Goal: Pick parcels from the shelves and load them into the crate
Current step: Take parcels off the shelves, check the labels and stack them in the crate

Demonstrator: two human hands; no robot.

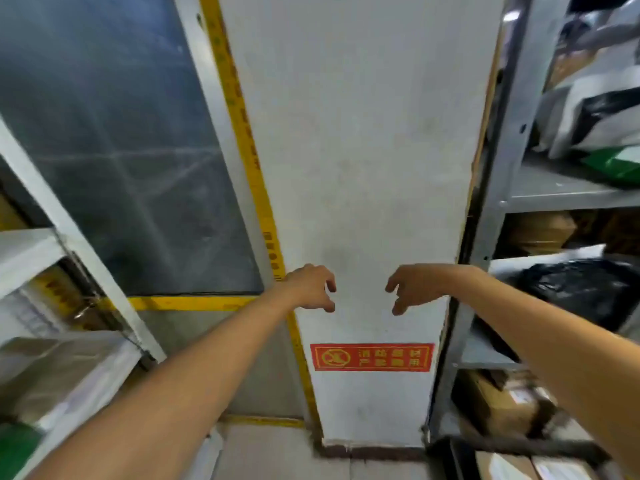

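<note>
Both my arms reach forward in front of a white pillar. My left hand (313,287) and my right hand (412,287) hang side by side with loosely curled fingers and hold nothing. Parcels lie on the grey metal shelves (561,194) to the right: a black bag parcel (588,292) at hand height, white and black bags (595,123) higher up, a green bag (616,164), and cardboard boxes (502,407) lower down. More wrapped parcels (59,372) sit on the white shelf at the left. No crate is in view.
The white pillar (363,168) carries a red warning sign (371,357). A glass door (114,150) with yellow frame tape stands left of it. Shelf uprights flank both sides, leaving a narrow strip of floor (277,459) between them.
</note>
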